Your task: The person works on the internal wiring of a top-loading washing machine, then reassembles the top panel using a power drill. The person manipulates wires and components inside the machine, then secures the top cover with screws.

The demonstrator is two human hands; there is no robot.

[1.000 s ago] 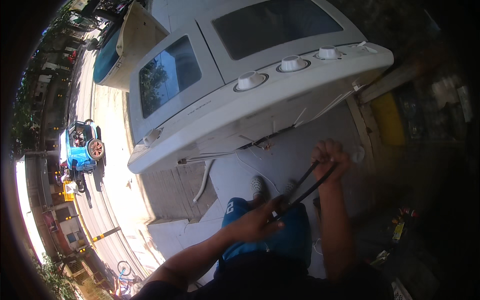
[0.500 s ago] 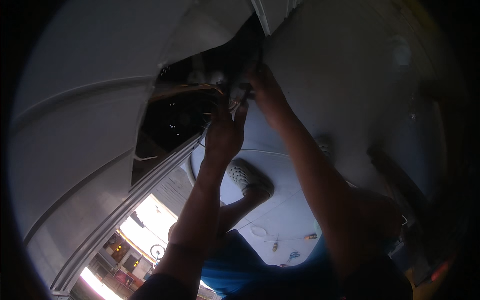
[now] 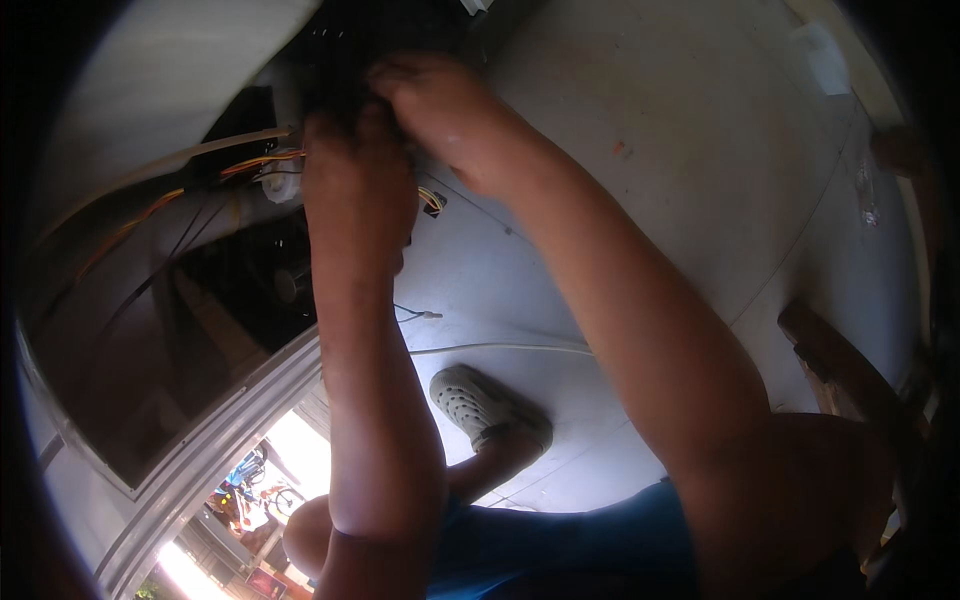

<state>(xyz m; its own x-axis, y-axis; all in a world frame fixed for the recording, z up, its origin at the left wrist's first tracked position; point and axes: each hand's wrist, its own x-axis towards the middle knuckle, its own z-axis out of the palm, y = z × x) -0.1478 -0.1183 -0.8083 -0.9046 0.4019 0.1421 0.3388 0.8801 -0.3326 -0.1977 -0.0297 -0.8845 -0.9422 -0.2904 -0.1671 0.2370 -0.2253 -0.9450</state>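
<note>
My left hand [image 3: 358, 185] reaches up into the open cavity of a white-panelled appliance [image 3: 190, 60]. Its back is toward me, and its curled fingers close on something lost in the dark. My right hand [image 3: 435, 110] comes in from the right, fingers bent against the same dark part. Orange, yellow and black wires [image 3: 250, 163] run from the left to my left hand. Beside them is a whitish round part [image 3: 281, 183]. Past my left hand's right edge stick out pale wires ending in a dark connector [image 3: 435, 203]. Lower down hangs a thin wire with a small pale connector [image 3: 430, 315].
A white cable [image 3: 500, 348] crosses the pale tiled floor [image 3: 620, 240]. My foot in a grey clog [image 3: 485, 408] rests below it. The appliance's metal edge [image 3: 220, 425] slants along the left. A brown wooden piece [image 3: 830, 350] stands at the right.
The view has moved closer to the cavity, and both hands now appear further left and higher. The orange and yellow wires show more plainly. My hands stay close together at the dark part.
</note>
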